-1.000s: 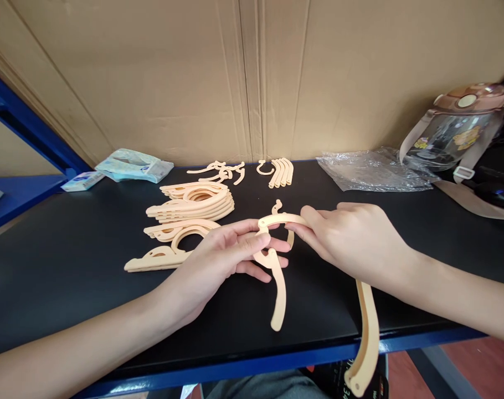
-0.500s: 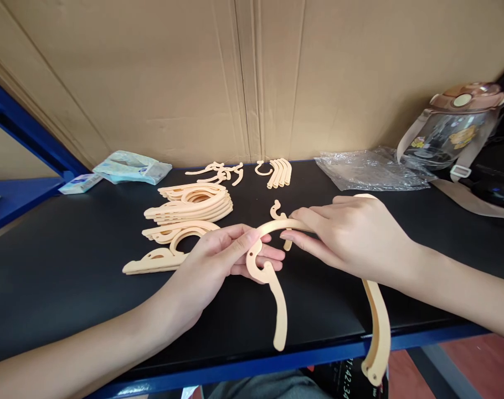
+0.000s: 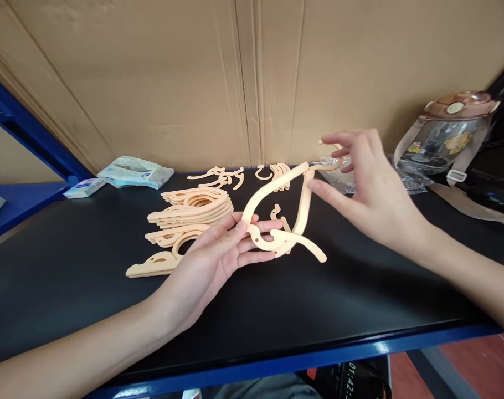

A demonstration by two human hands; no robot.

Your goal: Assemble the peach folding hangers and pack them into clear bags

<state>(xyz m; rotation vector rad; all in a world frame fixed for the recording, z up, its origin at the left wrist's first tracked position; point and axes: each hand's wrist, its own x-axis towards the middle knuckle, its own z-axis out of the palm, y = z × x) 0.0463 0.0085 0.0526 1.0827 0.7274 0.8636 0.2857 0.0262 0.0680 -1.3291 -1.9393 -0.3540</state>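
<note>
A cream plastic folding hanger is held up over the black table, its jointed pieces bent at angles to each other. My left hand pinches one end of it between thumb and fingers, with the other fingers spread underneath. A curved notched piece and a loose-swinging arm hang out past those fingertips. My right hand is beside the hanger's upper end, fingers apart, the thumb tip close to one arm. Whether the thumb touches is unclear. The hook end passes behind the fingers. Behind the hanger lies a small hooked part.
Folded hangers are stacked left of centre. Loose hanger pieces and a row of curved arms lie at the back. A tissue pack is back left; a plastic bag and strapped bottle are back right.
My right hand has risen and loosened its grasp. The hanger has turned, and its long arm, earlier hanging below the table edge at right, has swung up beside my left fingers.
</note>
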